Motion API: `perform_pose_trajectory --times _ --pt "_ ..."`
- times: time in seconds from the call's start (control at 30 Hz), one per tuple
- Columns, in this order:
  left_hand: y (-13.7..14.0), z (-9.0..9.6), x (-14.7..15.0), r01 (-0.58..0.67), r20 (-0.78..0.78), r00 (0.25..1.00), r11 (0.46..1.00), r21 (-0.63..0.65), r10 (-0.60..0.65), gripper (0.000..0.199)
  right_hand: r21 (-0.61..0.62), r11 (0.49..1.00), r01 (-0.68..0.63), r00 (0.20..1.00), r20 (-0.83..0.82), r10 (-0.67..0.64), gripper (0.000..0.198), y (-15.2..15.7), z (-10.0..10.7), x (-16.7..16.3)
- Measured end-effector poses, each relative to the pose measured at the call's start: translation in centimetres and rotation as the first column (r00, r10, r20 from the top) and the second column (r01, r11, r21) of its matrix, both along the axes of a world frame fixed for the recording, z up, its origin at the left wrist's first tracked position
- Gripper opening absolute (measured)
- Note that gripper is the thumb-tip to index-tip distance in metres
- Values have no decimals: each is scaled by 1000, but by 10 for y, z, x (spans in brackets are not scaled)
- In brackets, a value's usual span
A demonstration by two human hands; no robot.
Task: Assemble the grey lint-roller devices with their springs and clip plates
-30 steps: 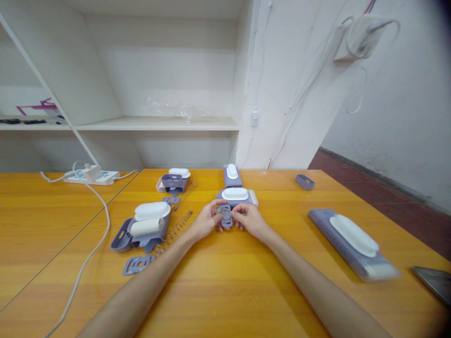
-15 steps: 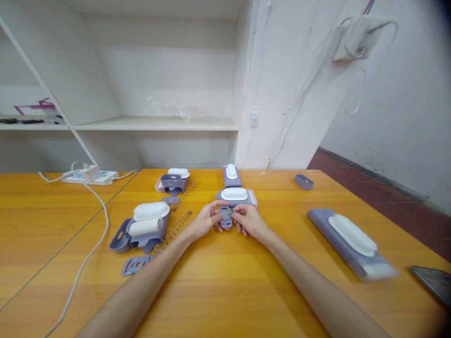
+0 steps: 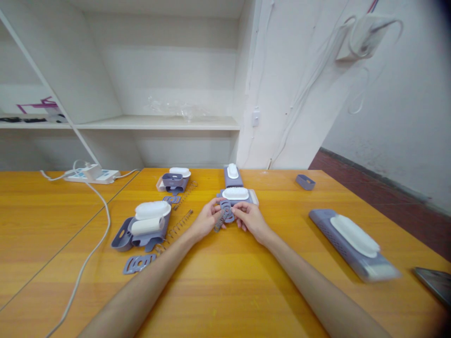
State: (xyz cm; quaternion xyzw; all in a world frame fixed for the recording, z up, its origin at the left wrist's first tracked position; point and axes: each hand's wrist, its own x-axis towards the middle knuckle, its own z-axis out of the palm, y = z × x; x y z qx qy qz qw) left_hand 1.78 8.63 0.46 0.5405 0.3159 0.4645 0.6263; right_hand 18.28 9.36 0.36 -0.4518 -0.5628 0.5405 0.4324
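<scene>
My left hand [image 3: 207, 218] and my right hand [image 3: 251, 218] meet at the middle of the table, fingers closed around a small grey-purple slotted plastic plate [image 3: 227, 204]. A metal coil spring [image 3: 220, 220] sits against the plate's centre and slants down to the left. My left fingers grip the plate's left side, while my right thumb and fingers pinch its right edge. Just behind them lies a grey-purple holder with a white bristled brush [image 3: 235, 193] on top. Which fingers touch the spring is too small to tell.
Left of my arm are a holder with white parts [image 3: 148, 226], a loose spring [image 3: 176, 230] and a slotted plate [image 3: 138, 264]. Another set [image 3: 175, 180] lies farther back. At right are a long holder [image 3: 352, 244], a small tray [image 3: 305, 182] and a phone [image 3: 433, 281].
The plate has turned in my fingers, and the spring, earlier seen nearly end-on, now points down to the left. Both hands stay in about the same place.
</scene>
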Motion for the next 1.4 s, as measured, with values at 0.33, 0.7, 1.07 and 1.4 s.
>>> perform_pose_trajectory --times 0.33,0.7,1.07,1.4 --pt "-1 0 -2 44 -13 999 999 -3 -44 51 15 1000 -10 998 58 9 31 0 -2 0" --pt "-1 2 -1 8 -50 999 1000 -23 -9 57 29 999 -28 993 111 24 25 -1 0 0" --pt "0 1 -6 8 -44 999 999 -43 -10 53 -84 994 -63 995 78 69 26 2 3 5" --pt "1 -1 -7 1 12 1000 996 -91 0 57 -121 988 -95 995 -20 93 31 4 2 7"
